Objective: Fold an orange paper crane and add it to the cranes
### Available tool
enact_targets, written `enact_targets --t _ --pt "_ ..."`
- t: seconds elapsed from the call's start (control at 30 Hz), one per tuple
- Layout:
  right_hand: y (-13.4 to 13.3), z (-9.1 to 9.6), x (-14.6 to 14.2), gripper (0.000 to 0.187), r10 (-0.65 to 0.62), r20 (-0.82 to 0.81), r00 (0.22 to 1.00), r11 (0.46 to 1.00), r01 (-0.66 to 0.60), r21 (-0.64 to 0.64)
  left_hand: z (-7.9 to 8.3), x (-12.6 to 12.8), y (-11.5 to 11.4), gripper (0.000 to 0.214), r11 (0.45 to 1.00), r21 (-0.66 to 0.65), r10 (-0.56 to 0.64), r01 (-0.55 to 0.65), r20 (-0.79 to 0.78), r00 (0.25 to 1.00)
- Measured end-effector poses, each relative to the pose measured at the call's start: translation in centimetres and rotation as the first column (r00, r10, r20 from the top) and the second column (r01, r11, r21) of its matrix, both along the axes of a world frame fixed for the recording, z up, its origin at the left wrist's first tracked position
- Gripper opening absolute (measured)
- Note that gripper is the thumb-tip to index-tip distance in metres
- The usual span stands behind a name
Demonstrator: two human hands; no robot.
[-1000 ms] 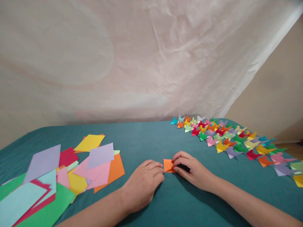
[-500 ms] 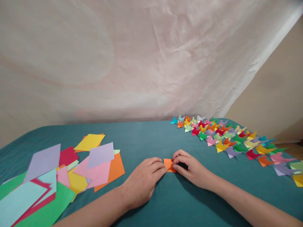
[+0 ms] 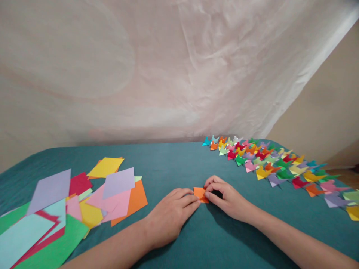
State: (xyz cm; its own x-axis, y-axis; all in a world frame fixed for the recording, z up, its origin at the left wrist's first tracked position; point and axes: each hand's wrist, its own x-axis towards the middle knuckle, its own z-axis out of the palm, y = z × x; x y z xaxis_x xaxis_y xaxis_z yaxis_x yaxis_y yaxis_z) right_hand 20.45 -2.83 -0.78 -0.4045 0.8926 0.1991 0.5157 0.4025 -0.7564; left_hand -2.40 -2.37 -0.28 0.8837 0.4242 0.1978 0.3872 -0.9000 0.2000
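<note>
A small folded orange paper (image 3: pixel 200 193) lies on the teal tablecloth (image 3: pixel 179 164) near the front middle. My left hand (image 3: pixel 171 215) rests flat beside it, fingers stretched out with the tips pressing its left edge. My right hand (image 3: pixel 224 196) curls over the paper's right side, fingers pinched together on it. Most of the paper is hidden under my right fingers.
A loose pile of coloured paper sheets (image 3: pixel 70 201) spreads over the table's left side. Several rows of small folded paper figures (image 3: pixel 269 164) in many colours run along the right side. A pale cloth backdrop (image 3: pixel 157 71) hangs behind the table.
Both hands have shifted slightly away from me with the orange paper. My left fingers have slid further onto its edge, and less of the paper shows.
</note>
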Motion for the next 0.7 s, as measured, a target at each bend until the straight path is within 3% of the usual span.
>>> enact_targets --t 0.7 --pt "0.4 -1.1 -0.3 0.012 -0.100 0.063 0.993 0.992 0.095 0.084 0.1 0.3 -0.2 0.039 0.998 0.032 0.051 -0.050 -0.020 0.999"
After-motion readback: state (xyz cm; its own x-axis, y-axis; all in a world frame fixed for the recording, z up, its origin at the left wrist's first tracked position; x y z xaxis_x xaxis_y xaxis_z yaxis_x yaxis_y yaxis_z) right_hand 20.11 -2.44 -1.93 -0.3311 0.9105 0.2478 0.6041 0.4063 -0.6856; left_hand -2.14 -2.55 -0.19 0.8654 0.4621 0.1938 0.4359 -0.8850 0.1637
